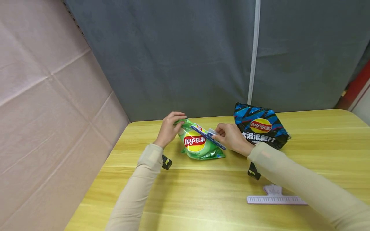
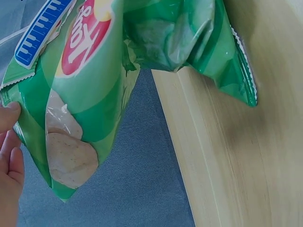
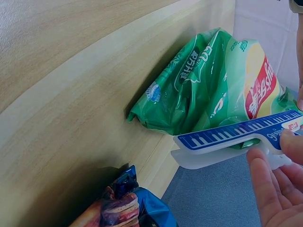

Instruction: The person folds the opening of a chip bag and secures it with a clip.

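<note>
A green Lay's chip bag (image 1: 207,154) stands tilted above the table's far side, its top folded over. My left hand (image 1: 170,128) pinches the bag's upper left corner between thumb and fingers. At the other side, my right hand (image 1: 232,136) pinches the handle of a blue bag clip (image 1: 208,138) with a piano-key pattern. The clip lies along the folded top edge. In the right wrist view the clip's blue bar (image 3: 236,132) and white bar (image 3: 194,160) stand apart at the near end, with green bag between them further along.
A black and blue Lay's bag (image 1: 260,110) sits on the right, just behind my right hand. Nearer, a pale purple piano-key clip (image 1: 274,199) lies on the wooden table (image 1: 202,192), partly under my right forearm. A grey curtain (image 1: 173,64) hangs behind the table.
</note>
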{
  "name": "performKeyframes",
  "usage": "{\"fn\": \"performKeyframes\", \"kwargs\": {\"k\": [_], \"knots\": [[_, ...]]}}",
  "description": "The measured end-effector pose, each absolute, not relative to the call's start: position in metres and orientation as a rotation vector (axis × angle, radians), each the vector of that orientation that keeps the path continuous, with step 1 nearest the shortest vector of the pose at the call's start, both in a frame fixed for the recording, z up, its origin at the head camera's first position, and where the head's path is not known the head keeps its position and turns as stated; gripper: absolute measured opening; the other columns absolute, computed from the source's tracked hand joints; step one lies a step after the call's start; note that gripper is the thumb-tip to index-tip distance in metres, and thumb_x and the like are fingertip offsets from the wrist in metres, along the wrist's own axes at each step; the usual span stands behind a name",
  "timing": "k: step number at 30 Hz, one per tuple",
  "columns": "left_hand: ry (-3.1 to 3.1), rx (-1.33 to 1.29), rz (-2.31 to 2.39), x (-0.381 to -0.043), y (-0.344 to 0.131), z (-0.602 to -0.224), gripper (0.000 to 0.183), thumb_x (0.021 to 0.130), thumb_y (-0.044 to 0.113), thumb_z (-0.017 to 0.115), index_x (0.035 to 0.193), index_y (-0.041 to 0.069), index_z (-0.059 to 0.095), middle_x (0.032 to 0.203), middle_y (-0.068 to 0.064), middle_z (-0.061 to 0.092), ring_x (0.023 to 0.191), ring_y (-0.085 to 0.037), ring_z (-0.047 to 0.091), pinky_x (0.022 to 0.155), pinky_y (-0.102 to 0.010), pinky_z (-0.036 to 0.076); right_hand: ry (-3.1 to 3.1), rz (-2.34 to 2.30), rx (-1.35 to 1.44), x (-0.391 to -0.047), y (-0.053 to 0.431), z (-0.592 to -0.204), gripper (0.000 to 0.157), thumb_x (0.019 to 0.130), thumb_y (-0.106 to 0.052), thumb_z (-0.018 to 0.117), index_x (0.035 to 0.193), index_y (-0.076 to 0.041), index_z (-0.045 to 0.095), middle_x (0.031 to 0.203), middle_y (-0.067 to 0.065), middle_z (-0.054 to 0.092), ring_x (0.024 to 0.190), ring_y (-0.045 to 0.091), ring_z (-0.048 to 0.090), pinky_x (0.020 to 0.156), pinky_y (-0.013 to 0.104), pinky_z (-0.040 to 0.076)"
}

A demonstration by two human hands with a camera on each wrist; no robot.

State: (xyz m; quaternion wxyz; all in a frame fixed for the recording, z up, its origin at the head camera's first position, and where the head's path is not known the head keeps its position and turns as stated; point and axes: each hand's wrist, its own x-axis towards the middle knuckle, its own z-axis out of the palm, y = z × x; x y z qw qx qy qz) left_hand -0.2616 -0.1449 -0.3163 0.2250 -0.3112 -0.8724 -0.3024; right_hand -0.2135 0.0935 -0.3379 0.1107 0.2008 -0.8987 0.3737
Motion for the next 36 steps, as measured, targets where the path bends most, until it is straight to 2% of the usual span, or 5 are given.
{"fn": "performKeyframes", "kwargs": {"k": [9, 18, 36], "knots": [[-2.445, -0.828, -0.808, -0.2618, -0.1467, -0.3186, 0.019, 0.084, 0.006, 0.059, 0.102, 0.007, 0.066, 0.106, -0.006, 0.059, 0.098, -0.019, 0.056, 0.082, -0.031, 0.044, -2.626, 1.101, 0.594, -0.214, 0.0936, -0.339, 0.014, 0.076, -0.013, 0.07, 0.077, -0.002, 0.062, 0.074, 0.006, 0.063, 0.063, 0.014, 0.057, 0.06, 0.029, 0.049], [-2.493, -0.785, -0.91, -0.2605, -0.1471, -0.3206, 0.021, 0.086, 0.007, 0.056, 0.105, 0.01, 0.065, 0.101, -0.004, 0.058, 0.091, -0.016, 0.056, 0.071, -0.027, 0.048, -2.618, 1.114, 0.598, -0.2135, 0.0937, -0.3392, 0.013, 0.076, -0.012, 0.07, 0.077, -0.002, 0.061, 0.074, 0.007, 0.063, 0.063, 0.014, 0.058, 0.06, 0.029, 0.049], [-2.457, -0.755, -0.934, -0.2616, -0.1461, -0.3236, 0.02, 0.084, 0.006, 0.058, 0.102, 0.01, 0.067, 0.097, -0.004, 0.058, 0.091, -0.017, 0.053, 0.072, -0.027, 0.048, -2.603, 1.132, 0.587, -0.2148, 0.0883, -0.3367, 0.014, 0.077, -0.013, 0.069, 0.079, -0.002, 0.062, 0.076, 0.008, 0.064, 0.064, 0.015, 0.058, 0.06, 0.029, 0.049]]}}
